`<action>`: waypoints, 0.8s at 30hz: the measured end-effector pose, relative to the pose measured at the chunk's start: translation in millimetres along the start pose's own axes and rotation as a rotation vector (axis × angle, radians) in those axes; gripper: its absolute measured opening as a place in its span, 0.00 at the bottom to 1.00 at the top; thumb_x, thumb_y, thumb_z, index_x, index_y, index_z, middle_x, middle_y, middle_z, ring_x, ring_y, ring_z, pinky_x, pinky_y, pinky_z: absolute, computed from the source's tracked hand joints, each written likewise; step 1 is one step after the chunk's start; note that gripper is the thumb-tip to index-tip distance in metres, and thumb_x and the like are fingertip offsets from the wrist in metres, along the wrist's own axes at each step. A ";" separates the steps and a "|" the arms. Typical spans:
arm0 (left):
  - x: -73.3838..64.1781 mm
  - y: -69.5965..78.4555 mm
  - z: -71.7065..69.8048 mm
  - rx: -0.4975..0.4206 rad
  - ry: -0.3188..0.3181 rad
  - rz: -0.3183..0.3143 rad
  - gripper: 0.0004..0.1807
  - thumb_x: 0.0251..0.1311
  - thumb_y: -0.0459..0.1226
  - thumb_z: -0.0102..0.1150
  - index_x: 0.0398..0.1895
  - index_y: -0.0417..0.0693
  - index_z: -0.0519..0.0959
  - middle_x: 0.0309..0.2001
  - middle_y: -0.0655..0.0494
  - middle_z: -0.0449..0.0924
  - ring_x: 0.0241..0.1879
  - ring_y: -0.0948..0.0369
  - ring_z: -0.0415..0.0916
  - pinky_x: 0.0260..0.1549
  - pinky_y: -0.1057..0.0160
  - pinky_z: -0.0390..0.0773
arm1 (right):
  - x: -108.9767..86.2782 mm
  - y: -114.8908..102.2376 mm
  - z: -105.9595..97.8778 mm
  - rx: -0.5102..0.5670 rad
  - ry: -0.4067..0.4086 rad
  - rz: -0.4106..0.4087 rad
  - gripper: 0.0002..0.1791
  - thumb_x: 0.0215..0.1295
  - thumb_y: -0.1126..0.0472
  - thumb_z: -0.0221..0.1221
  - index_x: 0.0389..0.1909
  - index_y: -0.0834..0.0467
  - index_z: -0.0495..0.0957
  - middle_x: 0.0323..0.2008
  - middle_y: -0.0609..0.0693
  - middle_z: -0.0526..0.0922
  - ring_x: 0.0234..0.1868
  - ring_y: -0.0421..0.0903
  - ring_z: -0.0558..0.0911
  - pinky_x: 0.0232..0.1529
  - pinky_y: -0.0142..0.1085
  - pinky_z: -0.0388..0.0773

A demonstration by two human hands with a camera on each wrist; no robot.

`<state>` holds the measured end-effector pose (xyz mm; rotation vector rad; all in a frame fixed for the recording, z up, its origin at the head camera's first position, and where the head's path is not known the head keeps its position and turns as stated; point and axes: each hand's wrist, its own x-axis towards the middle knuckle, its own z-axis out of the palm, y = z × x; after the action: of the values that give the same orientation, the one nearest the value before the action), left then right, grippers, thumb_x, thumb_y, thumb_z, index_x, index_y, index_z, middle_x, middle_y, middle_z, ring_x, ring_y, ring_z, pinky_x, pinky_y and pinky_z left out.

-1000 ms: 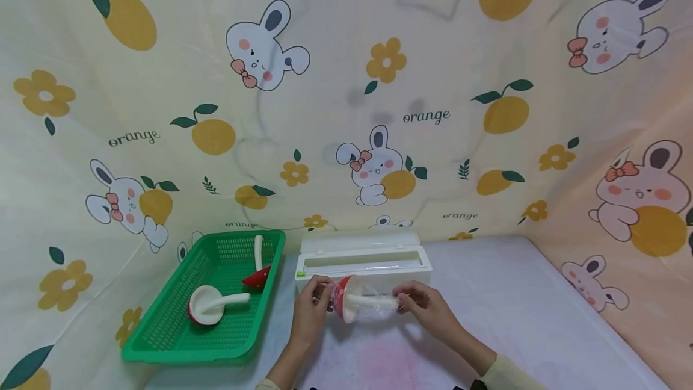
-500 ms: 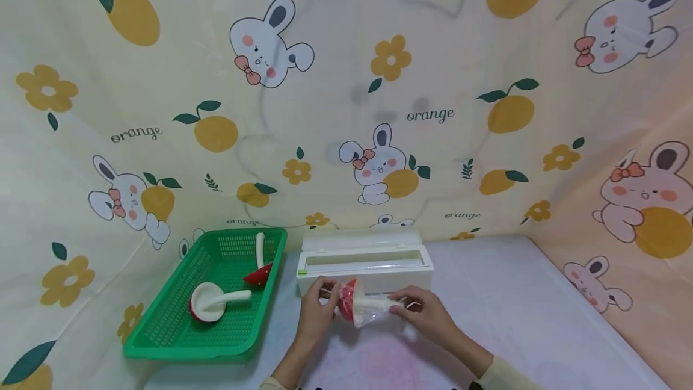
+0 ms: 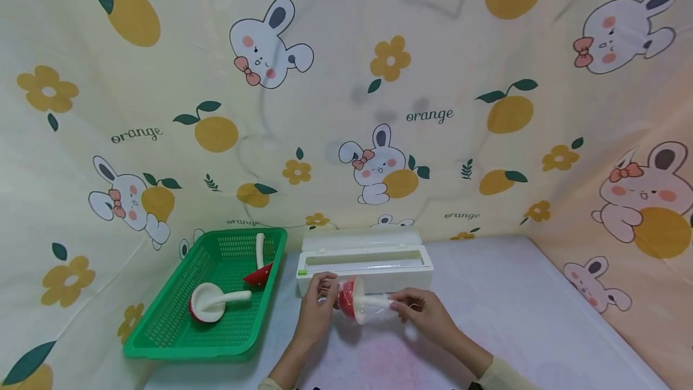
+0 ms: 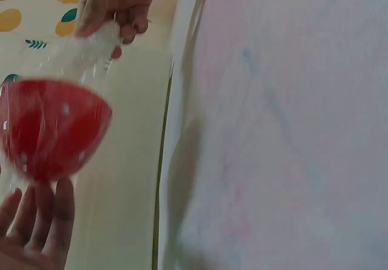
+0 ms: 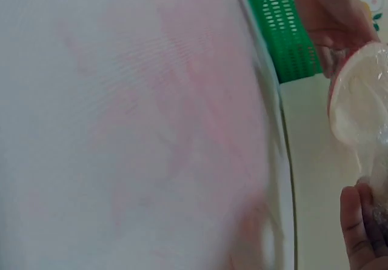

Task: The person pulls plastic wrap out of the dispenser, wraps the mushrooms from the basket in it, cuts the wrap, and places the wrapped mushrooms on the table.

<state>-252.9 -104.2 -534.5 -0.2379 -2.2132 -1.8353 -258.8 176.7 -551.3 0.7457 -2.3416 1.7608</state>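
A ladle [image 3: 352,301] with a red, white-dotted bowl, pale inside, and a white handle is wrapped in clear plastic film [image 3: 373,316]. My left hand [image 3: 316,312] holds the bowl end, its fingertips against the red underside in the left wrist view. At the other end, my right hand [image 3: 428,312] pinches the handle tip and the film around it. The ladle lies sideways between both hands, above the table in front of a white film dispenser [image 3: 368,283]. In the right wrist view, wrinkled film spans the pale bowl [image 5: 361,100].
To the left stands a green basket [image 3: 189,352] holding two more ladles, one [image 3: 208,303] lying handle to the right, the other [image 3: 258,274] against the far side. The dispenser's lid [image 3: 361,238] is raised. A printed curtain [image 3: 325,107] hangs behind the table [image 3: 487,300].
The ladle has shifted slightly right. My right hand's fingers moved along the handle end, and the film there looks drawn closer around it. The basket and dispenser stay put.
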 end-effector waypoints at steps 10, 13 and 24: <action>-1.3 1.0 -6.7 -0.005 -0.088 0.063 0.09 0.75 0.39 0.66 0.52 0.49 0.84 0.44 0.51 0.84 0.36 0.61 0.83 0.38 0.61 0.88 | -1.1 -2.0 -6.1 0.036 -0.057 0.041 0.12 0.78 0.60 0.64 0.57 0.58 0.87 0.40 0.54 0.89 0.32 0.44 0.86 0.35 0.39 0.87; -2.2 0.6 -5.2 0.007 -0.060 0.061 0.05 0.73 0.36 0.67 0.47 0.49 0.83 0.41 0.53 0.84 0.36 0.61 0.82 0.38 0.64 0.87 | -2.0 -4.2 -4.6 0.002 -0.058 0.025 0.12 0.78 0.58 0.65 0.57 0.54 0.88 0.44 0.49 0.89 0.31 0.44 0.84 0.34 0.39 0.86; -5.2 0.7 4.1 0.027 -0.009 0.044 0.05 0.73 0.36 0.67 0.47 0.49 0.82 0.39 0.54 0.85 0.34 0.61 0.82 0.38 0.64 0.87 | -4.1 -10.4 -0.7 -0.043 0.009 0.037 0.10 0.71 0.58 0.71 0.49 0.56 0.92 0.37 0.49 0.90 0.26 0.35 0.77 0.27 0.30 0.78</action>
<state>-248.2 -99.9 -536.1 -0.2881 -2.2194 -1.7836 -250.7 176.5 -543.6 0.6917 -2.3940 1.7189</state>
